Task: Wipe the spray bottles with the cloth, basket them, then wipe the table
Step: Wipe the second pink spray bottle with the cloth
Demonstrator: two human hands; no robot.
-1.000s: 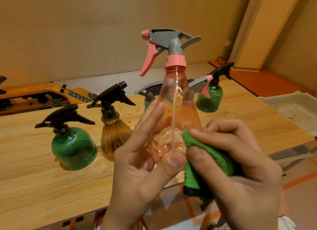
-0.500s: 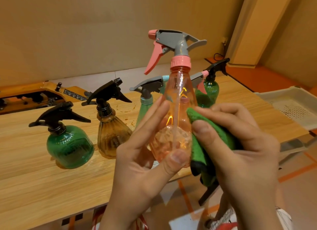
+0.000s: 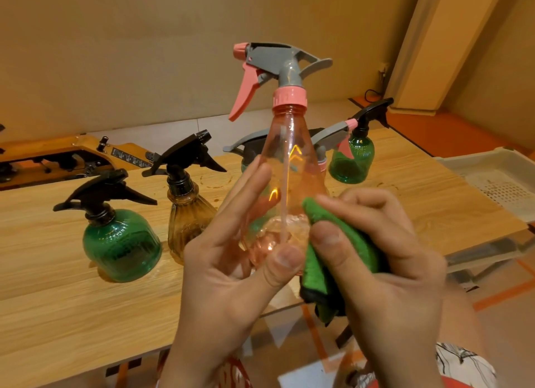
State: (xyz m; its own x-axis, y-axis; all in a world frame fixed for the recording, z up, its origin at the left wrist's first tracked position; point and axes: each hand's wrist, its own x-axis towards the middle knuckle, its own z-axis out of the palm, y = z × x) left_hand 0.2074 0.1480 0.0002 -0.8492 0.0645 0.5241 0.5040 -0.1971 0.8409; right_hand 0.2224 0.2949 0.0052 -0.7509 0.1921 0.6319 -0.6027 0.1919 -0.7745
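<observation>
Pink bottle (image 3: 289, 167) gripped in left hand (image 3: 228, 274) fingers (image 3: 246, 191); right hand (image 3: 388, 272) pinches cloth (image 3: 350, 243), hiding bottle's lower side.

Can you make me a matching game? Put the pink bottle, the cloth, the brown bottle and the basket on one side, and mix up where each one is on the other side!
Things:
1. pink bottle
2. cloth
3. brown bottle
4. basket

Places:
A. standing on the table
B. held in the left hand
C. beside the table, far right
D. held in the right hand

Right pairs: 1-B, 2-D, 3-A, 4-C.
</observation>
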